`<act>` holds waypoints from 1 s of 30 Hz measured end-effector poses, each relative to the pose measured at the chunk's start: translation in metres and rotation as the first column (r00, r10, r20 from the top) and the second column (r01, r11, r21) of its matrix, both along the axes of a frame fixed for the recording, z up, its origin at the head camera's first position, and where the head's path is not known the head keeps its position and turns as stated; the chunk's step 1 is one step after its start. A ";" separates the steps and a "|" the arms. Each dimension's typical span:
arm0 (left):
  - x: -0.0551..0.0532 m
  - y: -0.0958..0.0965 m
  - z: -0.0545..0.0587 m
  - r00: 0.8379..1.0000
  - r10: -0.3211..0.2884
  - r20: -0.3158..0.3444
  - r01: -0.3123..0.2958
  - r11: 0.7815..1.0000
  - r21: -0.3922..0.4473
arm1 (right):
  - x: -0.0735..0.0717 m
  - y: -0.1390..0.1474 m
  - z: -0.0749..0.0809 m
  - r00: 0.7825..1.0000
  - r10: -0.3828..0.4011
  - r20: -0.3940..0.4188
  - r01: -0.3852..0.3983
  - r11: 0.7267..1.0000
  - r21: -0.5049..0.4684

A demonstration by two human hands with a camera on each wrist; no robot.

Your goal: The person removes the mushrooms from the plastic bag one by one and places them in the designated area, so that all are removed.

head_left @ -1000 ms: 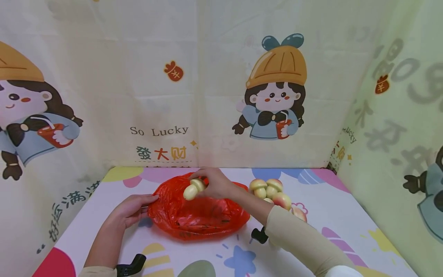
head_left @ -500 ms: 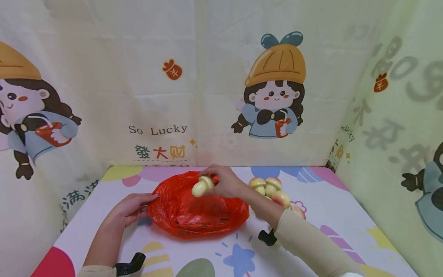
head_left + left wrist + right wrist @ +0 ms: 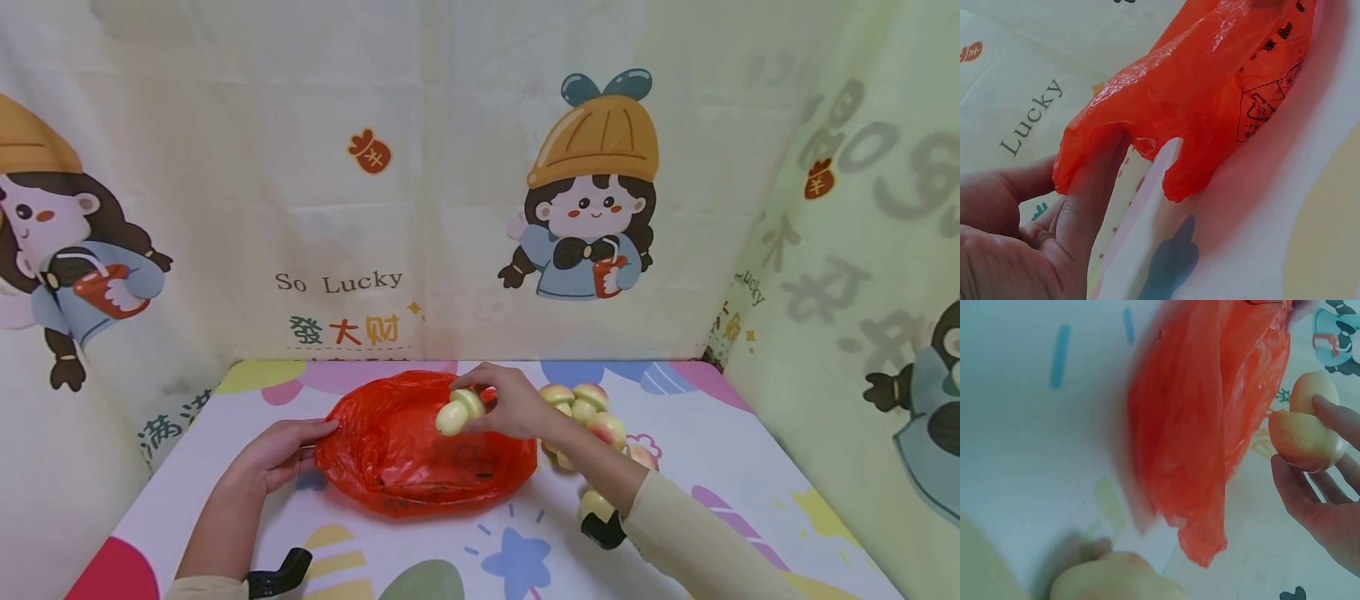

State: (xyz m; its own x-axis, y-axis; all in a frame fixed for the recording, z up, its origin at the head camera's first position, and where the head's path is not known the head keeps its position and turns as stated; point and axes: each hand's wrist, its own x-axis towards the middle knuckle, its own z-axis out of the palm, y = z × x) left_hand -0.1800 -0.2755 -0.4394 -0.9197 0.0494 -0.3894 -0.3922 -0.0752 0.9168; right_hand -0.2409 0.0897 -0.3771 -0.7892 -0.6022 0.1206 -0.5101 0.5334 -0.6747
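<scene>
A red plastic bag (image 3: 375, 493) lies on its side on the table with its wide mouth facing me. At its left edge my left hand (image 3: 273, 454) pinches the rim; in the left wrist view the thumb and fingers (image 3: 1094, 187) show partly through the thin plastic. Over the right part of the bag's mouth, my right hand (image 3: 517, 404) grips a pale yellow toy mushroom (image 3: 459, 412), stem toward the left. In the right wrist view, the mushroom's reddish-tinted cap (image 3: 1304, 440) sits between thumb and fingers. The bag's depth is hidden by its front wall.
Right of the bag, several more mushrooms (image 3: 589, 398) and a reddish, peach-like fruit (image 3: 607, 430) lie grouped, partly behind my right forearm. Another pale piece (image 3: 596, 503) shows by the black wrist camera (image 3: 604, 530). A printed cloth wall (image 3: 457, 250) stands behind the table.
My right hand has moved rightward over the bag's mouth, still holding the mushroom. The left hand keeps its grip on the rim, and the bag stays in place.
</scene>
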 end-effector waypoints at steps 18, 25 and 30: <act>0.001 -0.004 -0.002 1.000 0.013 0.018 -0.013 1.000 0.013 | 0.028 0.048 0.004 0.997 -0.073 0.023 0.072 0.996 0.047; 0.000 -0.005 -0.002 1.000 0.008 0.013 -0.008 1.000 0.010 | 0.038 0.063 0.003 0.999 -0.045 0.005 0.044 0.998 0.052; 0.000 -0.004 -0.002 1.000 -0.002 0.000 0.002 1.000 -0.002 | 0.045 0.075 0.000 0.999 -0.046 0.019 0.046 0.999 0.027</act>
State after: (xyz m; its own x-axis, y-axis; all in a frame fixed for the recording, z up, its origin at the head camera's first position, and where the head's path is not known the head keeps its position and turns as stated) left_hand -0.1804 -0.2795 -0.4410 -0.9197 0.0503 -0.3893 -0.3922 -0.0727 0.9170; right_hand -0.1956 0.1646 -0.3769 -0.8181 -0.5681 0.0891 -0.4714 0.5740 -0.6696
